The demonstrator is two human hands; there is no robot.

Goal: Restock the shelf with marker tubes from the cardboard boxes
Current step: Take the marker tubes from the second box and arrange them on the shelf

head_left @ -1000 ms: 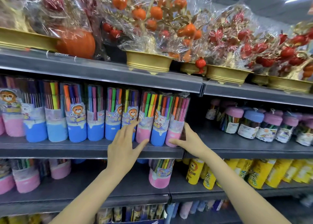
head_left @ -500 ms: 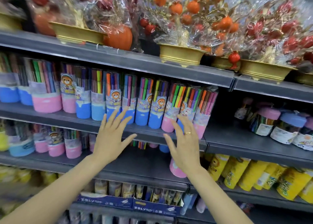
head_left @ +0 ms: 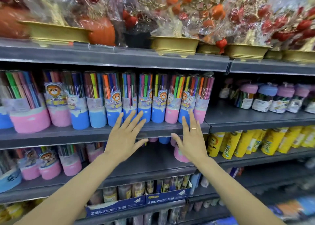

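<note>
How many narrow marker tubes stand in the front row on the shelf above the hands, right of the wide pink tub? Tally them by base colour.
Blue-based tubes: 7
Pink-based tubes: 3
Total: 10

Gold pots (head_left: 174, 45) of cellophane-wrapped artificial fruit trees (head_left: 185, 8) line the top tier. Right, pastel-lidded jars (head_left: 265, 98) sit above yellow tubes (head_left: 229, 144) (possibly crayons); navy display cartons (head_left: 139, 203) below.
</note>
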